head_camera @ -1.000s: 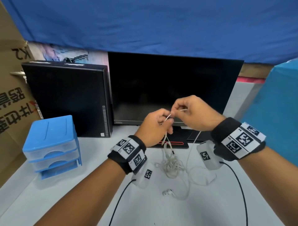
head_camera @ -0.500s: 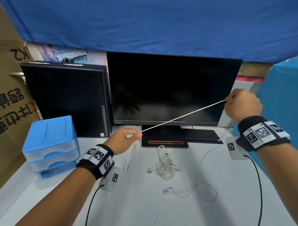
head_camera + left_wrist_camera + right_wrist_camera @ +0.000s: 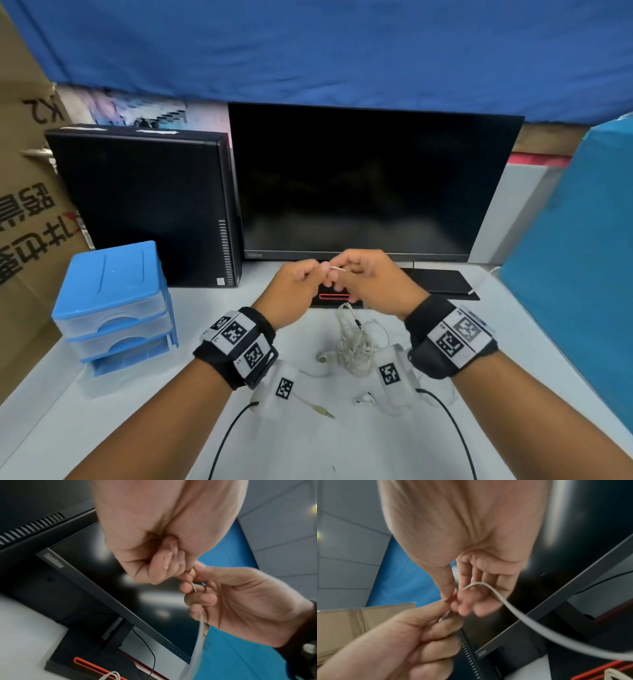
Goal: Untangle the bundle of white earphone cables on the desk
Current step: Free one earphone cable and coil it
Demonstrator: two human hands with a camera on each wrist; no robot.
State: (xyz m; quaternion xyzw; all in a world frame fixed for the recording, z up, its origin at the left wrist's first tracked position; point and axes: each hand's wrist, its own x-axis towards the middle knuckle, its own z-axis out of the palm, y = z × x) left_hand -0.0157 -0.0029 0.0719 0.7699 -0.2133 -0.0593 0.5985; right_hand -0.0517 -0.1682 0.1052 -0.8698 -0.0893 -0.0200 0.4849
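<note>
While the tangled bundle of white earphone cables (image 3: pixel 354 344) is lying on the white desk (image 3: pixel 342 442) before the dark monitor (image 3: pixel 373 181), the left hand (image 3: pixel 296 289) and right hand (image 3: pixel 371 279) are meeting above it, each pinching one strand (image 3: pixel 337 269). Only the head view is showing the bundle, blue drawer unit (image 3: pixel 114 301) and blue sheet (image 3: pixel 325 44); the right wrist view is showing the strand curving away below the fingers (image 3: pixel 462 608).

Materials and surface finishes at the workstation.
Smooth matt white worktop (image 3: pixel 308 445); thin rubbery white earphone cables (image 3: pixel 354 346) with a metal jack plug (image 3: pixel 323 411); glossy black monitor (image 3: pixel 370 185) screen; translucent plastic drawer unit (image 3: pixel 116 305), blue top; brown corrugated cardboard box (image 3: pixel 24 192); blue cloth backdrop (image 3: pixel 342 51).
</note>
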